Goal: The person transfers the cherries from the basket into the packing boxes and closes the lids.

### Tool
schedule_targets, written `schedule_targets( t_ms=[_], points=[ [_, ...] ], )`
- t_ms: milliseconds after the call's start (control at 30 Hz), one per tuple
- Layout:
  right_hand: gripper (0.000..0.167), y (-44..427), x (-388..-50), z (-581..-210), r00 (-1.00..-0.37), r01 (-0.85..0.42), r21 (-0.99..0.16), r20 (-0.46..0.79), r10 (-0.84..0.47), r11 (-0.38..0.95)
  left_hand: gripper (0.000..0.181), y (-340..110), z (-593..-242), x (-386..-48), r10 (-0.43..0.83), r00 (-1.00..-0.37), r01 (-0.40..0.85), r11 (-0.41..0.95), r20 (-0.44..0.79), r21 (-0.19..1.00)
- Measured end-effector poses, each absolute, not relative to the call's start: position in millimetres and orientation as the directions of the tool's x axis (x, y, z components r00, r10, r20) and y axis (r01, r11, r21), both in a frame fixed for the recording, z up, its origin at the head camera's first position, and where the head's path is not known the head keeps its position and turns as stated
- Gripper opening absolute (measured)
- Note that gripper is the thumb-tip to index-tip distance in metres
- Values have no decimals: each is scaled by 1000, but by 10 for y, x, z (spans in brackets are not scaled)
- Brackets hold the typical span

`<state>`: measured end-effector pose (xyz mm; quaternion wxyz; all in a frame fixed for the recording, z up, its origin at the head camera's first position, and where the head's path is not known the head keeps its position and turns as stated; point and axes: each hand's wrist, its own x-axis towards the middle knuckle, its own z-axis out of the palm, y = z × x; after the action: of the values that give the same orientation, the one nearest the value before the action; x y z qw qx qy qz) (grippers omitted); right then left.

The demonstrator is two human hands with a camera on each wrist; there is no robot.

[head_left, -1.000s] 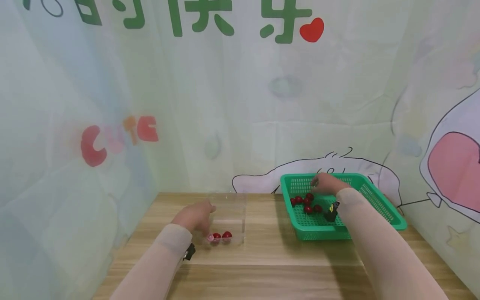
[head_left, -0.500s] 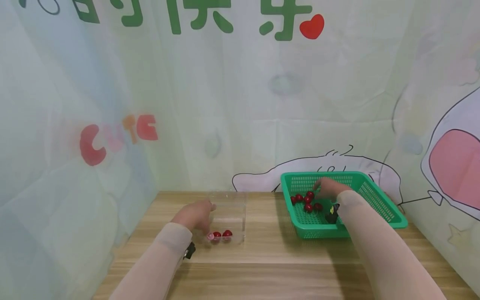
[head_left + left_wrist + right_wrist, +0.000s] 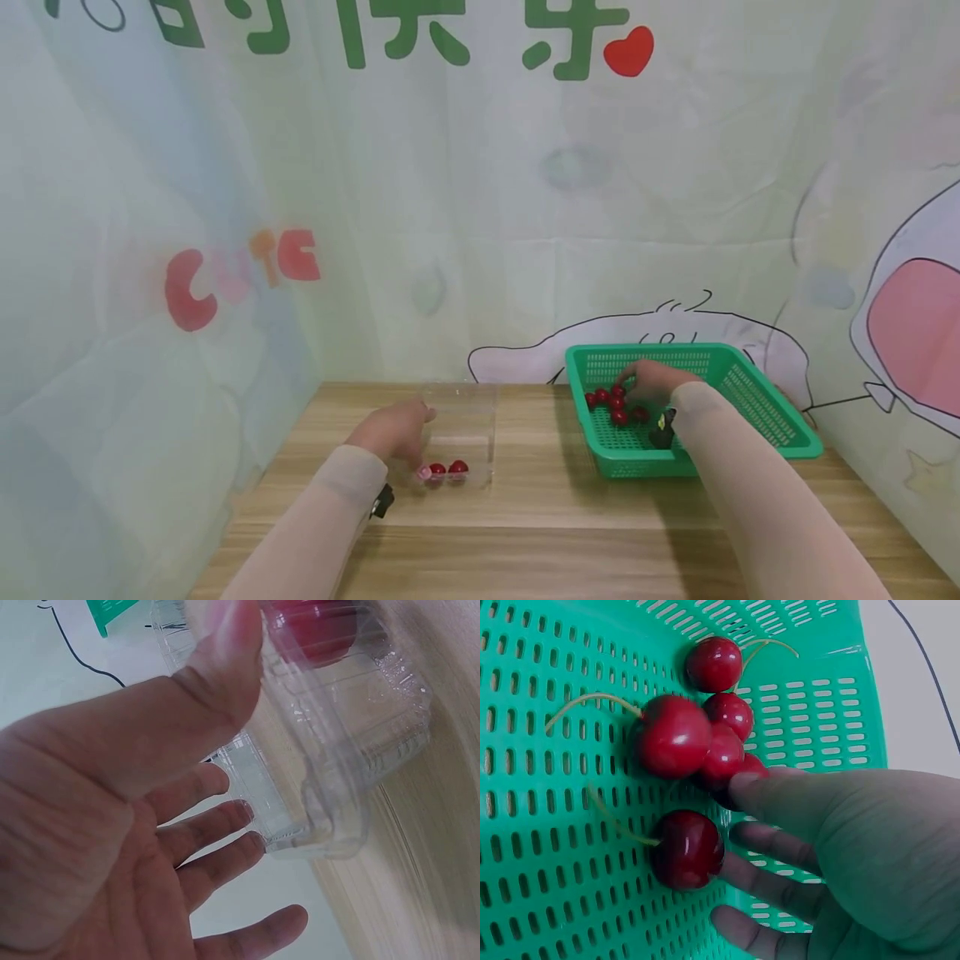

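Note:
My left hand is at the left side of a clear plastic box. In the left wrist view the thumb lies over the box's wall and the fingertips touch its outside. Two red cherries lie at the box's front end; one cherry shows in the left wrist view. My right hand reaches into a green plastic basket. Its thumb presses on a cherry, with the index finger mostly hidden behind. Several cherries lie beside it, including a stemmed one and a dark one.
Box and basket stand apart on a wood-grain table, the basket at the right. A printed cloth backdrop rises behind the table and along both sides. Small black devices are strapped to both wrists.
My right hand has moved slightly down among the cherries, its fingertips now at one of them. My left hand and the box have stayed in place.

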<state>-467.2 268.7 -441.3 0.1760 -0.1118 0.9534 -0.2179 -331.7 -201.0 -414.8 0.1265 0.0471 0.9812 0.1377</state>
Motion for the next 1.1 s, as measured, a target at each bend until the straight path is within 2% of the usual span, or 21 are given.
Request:
schedule_targets(
  t_ms=[267,433,533,733,900,1100],
  points=[
    [11,2623,-4625,-4353,-919,-165,-434,-257,-298,886,102,-2002,-4153,-3325,120,-964,54,962,-237,269],
    [4,2596,-4588,-4322,-917,-160,-447,-262,-300,880,106,-2153,-4470,-3613,162,-963,105,961,-215,254],
    [6,2598,-4584,-4319,-915,-160,-459,-264,-306,874,107,-2173,-4539,-3670,159,-963,104,964,-217,245],
    [24,2704,-4619,-4268,-916,-157,-494,-250,-313,855,100,-2000,-4154,-3325,147,-963,89,964,-226,250],
    [39,2722,-4548,-4089,-921,-187,-501,-209,-328,845,98,-1989,-4133,-3307,146,-962,86,964,-231,250],
    [35,2637,-4472,-3865,-939,-239,-532,-87,-334,812,98,-2003,-4131,-3314,147,-962,92,969,-231,230]
  ],
)
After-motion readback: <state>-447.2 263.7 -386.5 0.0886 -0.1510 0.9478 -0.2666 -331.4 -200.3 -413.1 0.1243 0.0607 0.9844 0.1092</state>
